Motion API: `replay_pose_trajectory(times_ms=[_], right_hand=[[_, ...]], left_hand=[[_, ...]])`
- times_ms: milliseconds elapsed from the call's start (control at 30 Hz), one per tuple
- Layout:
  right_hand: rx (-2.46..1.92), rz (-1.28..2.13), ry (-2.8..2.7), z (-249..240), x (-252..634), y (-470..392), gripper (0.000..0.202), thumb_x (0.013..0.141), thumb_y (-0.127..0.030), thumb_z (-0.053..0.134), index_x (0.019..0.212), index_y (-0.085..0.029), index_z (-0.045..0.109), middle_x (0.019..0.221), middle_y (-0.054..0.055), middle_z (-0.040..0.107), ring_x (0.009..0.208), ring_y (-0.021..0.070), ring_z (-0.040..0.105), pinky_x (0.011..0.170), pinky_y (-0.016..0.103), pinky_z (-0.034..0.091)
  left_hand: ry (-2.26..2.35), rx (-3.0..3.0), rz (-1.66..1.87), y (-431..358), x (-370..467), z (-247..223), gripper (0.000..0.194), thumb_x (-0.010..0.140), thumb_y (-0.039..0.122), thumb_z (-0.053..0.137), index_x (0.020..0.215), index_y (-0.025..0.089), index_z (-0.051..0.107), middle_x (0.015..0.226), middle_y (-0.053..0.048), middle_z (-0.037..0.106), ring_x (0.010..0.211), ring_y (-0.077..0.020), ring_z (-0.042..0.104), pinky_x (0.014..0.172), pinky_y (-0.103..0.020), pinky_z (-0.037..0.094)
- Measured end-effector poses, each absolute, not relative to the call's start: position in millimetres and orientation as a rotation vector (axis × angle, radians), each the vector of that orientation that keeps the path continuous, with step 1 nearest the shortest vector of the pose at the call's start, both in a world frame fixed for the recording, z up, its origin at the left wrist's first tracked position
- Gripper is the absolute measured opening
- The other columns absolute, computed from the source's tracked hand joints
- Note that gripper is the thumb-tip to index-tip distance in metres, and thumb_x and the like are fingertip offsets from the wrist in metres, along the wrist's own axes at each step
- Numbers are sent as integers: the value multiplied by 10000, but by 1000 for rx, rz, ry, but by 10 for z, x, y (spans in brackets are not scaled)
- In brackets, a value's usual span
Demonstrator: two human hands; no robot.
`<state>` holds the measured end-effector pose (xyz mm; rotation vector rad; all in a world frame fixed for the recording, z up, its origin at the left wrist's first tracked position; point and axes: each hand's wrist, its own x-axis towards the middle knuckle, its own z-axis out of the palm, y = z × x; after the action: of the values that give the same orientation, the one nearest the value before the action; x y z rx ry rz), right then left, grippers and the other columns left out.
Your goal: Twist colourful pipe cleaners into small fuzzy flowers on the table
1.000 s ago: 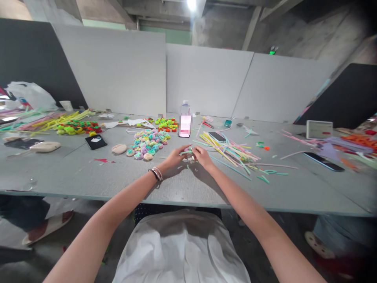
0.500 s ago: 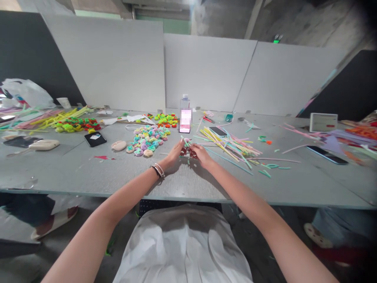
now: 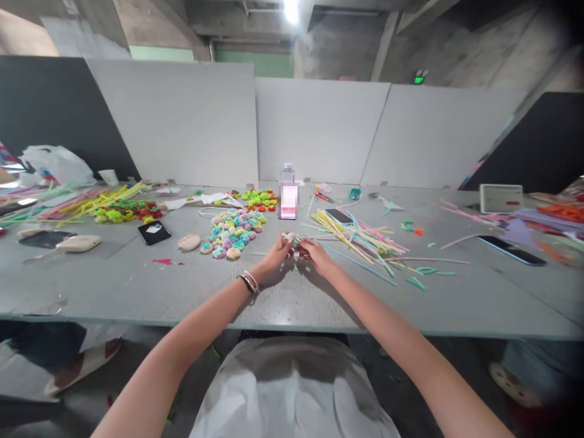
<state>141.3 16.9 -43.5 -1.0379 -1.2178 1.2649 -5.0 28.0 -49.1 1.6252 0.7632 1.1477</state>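
My left hand [image 3: 276, 253] and my right hand [image 3: 314, 253] meet over the middle of the table, fingers bent and pinched together. Between the fingertips is a small pastel pipe-cleaner piece [image 3: 291, 238], partly hidden; pink and pale green show on it. Both hands appear to grip it. Left of them lies a heap of pastel twisted pipe-cleaner pieces [image 3: 235, 228]. To their right is a loose bundle of straight pipe cleaners [image 3: 365, 238] in yellow, pink and green. Tiny scraps lie beneath the hands.
Behind the hands stand a clear bottle [image 3: 287, 173] and a lit phone [image 3: 289, 202]. Other phones [image 3: 511, 250] [image 3: 154, 232] lie on the grey table [image 3: 191, 298]. Red and yellow-green pieces [image 3: 128, 211] are heaped at left. White panels [image 3: 319, 128] close off the back.
My view has tilted up, so the table and hands sit lower in the picture. The fingers have shifted slightly around the small piece, and both hands stay together.
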Motion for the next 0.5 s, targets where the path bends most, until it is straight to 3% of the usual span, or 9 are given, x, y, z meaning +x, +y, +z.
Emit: replay_pose_trajectory(times_ms=[300, 500], right_hand=[[-1123, 963, -1464, -438, 1410, 164, 242, 720, -435, 542, 646, -206, 515, 522, -47, 462, 480, 106, 417, 493, 247, 319], [-1174, 798, -1583, -454, 1467, 193, 229, 735, -434, 496, 668, -216, 508, 552, -47, 460, 519, 127, 431, 531, 259, 332]], left_hand=[[900, 1643, 1138, 340, -58, -564, 341, 875, 531, 450, 909, 192, 432, 771, -16, 586, 667, -131, 585, 590, -264, 450], [827, 1618, 1068, 316, -66, -516, 455, 869, 477, 490, 1197, 162, 503, 920, -75, 653, 761, -157, 633, 641, -267, 482]])
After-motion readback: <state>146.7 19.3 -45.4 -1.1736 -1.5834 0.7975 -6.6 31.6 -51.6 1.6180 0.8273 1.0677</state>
